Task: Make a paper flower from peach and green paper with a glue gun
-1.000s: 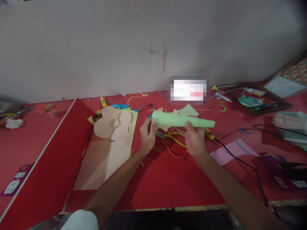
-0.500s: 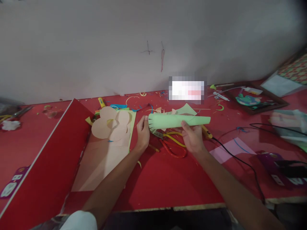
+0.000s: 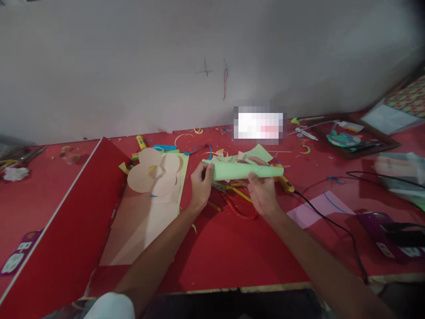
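Note:
A light green paper roll [image 3: 244, 171] lies crosswise just above the red table [image 3: 232, 248]. My left hand [image 3: 200, 185] pinches its left end between thumb and fingers. My right hand [image 3: 262, 190] is wrapped round the roll near its middle and right part. Under the roll lie red-handled scissors [image 3: 239, 207] and yellow-handled pliers [image 3: 232, 189]. Pale paper scraps [image 3: 257, 153] lie just behind the roll.
A peach paper flower [image 3: 155, 172] rests on a peach sheet [image 3: 142, 226] to the left, beside a big red board [image 3: 63, 235]. A black cable [image 3: 332, 223] runs to the right. A framed picture [image 3: 352, 139] and a pink sheet [image 3: 318, 208] lie at the right. Coloured scraps litter the back edge.
The green roll has become tighter and shorter. My left hand went from open beside the fringed end to pinching it; my right hand shifted slightly left along the roll.

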Demonstrator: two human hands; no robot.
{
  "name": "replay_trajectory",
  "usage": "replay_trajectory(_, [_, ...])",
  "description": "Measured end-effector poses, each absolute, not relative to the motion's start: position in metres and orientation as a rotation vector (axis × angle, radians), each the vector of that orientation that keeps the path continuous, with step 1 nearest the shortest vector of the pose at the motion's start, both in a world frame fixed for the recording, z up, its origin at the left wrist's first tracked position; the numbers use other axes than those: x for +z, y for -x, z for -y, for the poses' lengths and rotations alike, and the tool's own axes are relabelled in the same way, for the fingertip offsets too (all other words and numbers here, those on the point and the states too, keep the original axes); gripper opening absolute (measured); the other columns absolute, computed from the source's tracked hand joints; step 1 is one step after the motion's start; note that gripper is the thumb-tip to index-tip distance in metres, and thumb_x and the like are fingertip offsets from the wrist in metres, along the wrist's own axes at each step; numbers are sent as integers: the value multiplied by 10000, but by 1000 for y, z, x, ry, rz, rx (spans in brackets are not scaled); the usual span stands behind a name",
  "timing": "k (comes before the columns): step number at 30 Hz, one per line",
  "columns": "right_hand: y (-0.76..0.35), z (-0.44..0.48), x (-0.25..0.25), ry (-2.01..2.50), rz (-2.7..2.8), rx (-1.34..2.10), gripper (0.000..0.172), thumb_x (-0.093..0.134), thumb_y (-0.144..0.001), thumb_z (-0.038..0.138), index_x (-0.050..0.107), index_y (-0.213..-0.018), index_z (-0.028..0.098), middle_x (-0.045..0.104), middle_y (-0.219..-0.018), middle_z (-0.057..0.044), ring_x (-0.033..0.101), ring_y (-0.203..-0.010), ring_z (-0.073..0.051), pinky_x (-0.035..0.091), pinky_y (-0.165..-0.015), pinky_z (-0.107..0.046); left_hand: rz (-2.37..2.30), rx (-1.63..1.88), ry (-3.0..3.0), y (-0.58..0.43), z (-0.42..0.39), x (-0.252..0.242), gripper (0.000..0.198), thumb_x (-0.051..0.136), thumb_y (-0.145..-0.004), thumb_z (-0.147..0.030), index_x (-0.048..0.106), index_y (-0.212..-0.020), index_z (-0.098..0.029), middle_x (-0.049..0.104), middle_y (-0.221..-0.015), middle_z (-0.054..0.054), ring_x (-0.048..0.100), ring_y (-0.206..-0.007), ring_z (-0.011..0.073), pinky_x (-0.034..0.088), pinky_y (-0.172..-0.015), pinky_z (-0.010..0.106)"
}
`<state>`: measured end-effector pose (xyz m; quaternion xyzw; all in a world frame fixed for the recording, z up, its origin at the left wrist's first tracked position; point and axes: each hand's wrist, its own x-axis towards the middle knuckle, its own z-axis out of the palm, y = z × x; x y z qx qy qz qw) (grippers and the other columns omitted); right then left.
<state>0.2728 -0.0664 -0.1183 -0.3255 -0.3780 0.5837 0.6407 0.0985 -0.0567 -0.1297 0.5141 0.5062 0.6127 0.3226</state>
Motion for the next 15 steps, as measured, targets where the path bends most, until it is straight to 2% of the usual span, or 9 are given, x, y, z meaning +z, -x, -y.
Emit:
replay_trajectory(4, [-282,59,-119,791,743,1207,394,864,-785,406,619,-1070,287,751,-1134,-33,721,-1074,-243,635,-911,-461,-1280,1653,-1234,-97,52,-136,406,574,-963,-586,584,-819,-206,474,-747,-13,412,-647,130,363,-584,233])
replay_trajectory(7, [-288,55,-117,754,735,1191,354,843,-807,386,617,-1065,298,758,-1137,-20,717,-1114,-246,616,-946,-483,-1228,1636,-1107,-95,47,-142,340,629,-931,-552,644,-900,-214,495,-741,-22,404,-594,117,347,-524,217])
replay_trajectory(11, [-287,57,-112,683,818,1220,350,862,-783,321,616,-1031,293,778,-1102,-25,719,-1131,-254,559,-1045,-512,-1172,1631,-1109,-93,43,-147,318,705,-869,-498,656,-806,-190,567,-753,-3,505,-678,135,443,-618,230])
replay_trajectory(15, [-282,59,-113,650,916,1208,331,867,-785,308,619,-1001,282,783,-1095,-38,707,-1167,-263,496,-1123,-529,-1215,1686,-1028,-93,42,-150,374,692,-863,-548,635,-767,-191,567,-763,3,509,-702,145,451,-648,249])
